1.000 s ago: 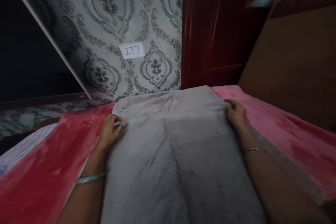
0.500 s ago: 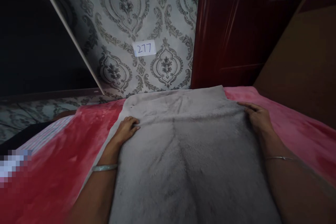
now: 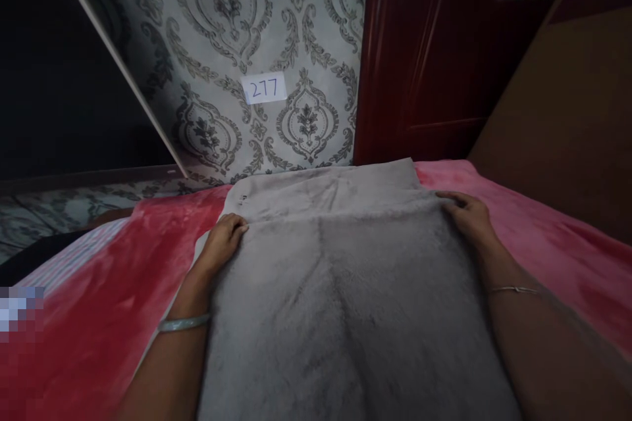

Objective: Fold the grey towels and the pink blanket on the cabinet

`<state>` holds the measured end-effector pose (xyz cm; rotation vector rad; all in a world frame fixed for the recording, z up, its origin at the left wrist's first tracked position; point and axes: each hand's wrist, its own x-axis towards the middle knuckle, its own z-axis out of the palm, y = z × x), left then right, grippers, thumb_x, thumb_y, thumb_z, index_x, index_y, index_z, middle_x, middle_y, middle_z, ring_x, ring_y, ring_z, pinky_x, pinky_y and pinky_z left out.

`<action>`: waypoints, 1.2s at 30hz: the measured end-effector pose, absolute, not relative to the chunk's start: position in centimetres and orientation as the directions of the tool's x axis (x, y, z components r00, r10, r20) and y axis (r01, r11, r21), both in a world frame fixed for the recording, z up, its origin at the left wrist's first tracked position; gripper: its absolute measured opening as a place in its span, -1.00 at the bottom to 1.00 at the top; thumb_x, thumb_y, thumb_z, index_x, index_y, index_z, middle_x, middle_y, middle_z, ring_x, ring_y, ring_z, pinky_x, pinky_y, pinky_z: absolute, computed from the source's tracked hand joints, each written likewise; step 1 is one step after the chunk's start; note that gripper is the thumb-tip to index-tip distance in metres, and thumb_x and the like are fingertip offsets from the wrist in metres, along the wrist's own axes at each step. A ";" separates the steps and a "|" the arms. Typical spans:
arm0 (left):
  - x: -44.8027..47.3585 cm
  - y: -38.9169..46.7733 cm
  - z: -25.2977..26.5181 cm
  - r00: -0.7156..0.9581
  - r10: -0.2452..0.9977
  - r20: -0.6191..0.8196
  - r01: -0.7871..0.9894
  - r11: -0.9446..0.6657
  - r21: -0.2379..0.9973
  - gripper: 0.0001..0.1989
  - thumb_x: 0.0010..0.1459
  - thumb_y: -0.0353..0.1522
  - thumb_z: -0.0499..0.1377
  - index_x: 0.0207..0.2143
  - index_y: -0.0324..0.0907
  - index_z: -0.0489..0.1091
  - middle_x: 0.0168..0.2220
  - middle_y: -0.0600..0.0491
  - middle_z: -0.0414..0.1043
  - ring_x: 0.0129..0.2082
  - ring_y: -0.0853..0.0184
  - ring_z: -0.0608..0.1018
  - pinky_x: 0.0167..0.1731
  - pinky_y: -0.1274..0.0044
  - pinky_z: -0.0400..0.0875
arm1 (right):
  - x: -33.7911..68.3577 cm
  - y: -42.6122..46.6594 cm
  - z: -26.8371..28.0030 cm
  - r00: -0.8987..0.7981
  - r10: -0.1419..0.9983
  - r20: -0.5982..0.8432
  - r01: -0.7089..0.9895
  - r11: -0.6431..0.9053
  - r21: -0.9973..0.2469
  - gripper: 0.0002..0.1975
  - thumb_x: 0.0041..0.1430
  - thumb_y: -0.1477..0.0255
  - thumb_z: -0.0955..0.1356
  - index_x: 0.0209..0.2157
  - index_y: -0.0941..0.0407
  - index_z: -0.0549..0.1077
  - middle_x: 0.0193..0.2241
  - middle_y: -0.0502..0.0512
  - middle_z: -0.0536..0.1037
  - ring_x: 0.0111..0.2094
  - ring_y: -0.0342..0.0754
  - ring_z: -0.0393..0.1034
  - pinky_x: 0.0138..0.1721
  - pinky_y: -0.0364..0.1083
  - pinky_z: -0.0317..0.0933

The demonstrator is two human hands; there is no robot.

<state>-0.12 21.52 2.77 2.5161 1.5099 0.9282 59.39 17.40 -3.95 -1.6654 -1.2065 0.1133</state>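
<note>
Grey plush cloth (image 3: 276, 289): at the clock's centre, ridged across near its 12 o'clock end.
Left hand (image 3: 224, 240): 10 o'clock, thumb and fingers pinched on the cloth's edge.
Right hand (image 3: 469, 214): 2 o'clock, fingers at the opposite edge; grip cannot be told.
Red-and-pink plush blanket (image 3: 99, 296): beneath, showing at 9 and 3 o'clock.

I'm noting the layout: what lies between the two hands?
Gray fabric spans the stretch from the left hand to the right hand, with a crosswise crease or fold between them, as the head view shows.
</note>
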 end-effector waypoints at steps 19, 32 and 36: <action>-0.2 21.4 3.0 0.317 0.854 0.412 0.809 -0.470 0.352 -0.75 0.16 -0.15 0.02 -0.40 -0.09 0.34 -0.37 -0.03 0.48 -0.29 0.17 0.50 -0.17 0.34 0.41 | 58.5 17.1 -2.5 0.385 0.814 0.435 0.606 0.132 -0.784 -0.50 -0.10 0.49 0.36 -0.05 0.00 0.63 -0.06 0.05 0.61 -0.04 0.07 0.46 0.04 0.04 0.32; -0.4 21.4 3.9 0.312 0.848 0.429 0.812 -0.472 0.343 -0.74 0.17 -0.12 0.04 -0.40 -0.08 0.36 -0.39 0.00 0.50 -0.34 0.18 0.53 -0.26 0.39 0.44 | 59.6 17.8 -3.9 0.384 0.702 0.599 0.888 -0.103 -0.449 -0.72 0.06 0.30 0.36 -0.26 0.04 0.68 -0.30 0.23 0.48 -0.14 0.20 0.34 -0.08 0.19 0.33; -0.5 21.3 3.5 0.338 0.860 0.383 0.816 -0.470 0.335 -0.78 0.14 -0.18 0.05 -0.40 -0.09 0.37 -0.38 0.00 0.51 -0.33 0.20 0.52 -0.26 0.41 0.43 | 57.8 17.2 -2.9 0.240 0.716 0.656 0.946 -0.022 -0.323 -0.70 0.10 0.36 0.35 -0.15 0.00 0.66 0.12 0.25 0.43 0.16 0.36 0.21 0.11 0.34 0.18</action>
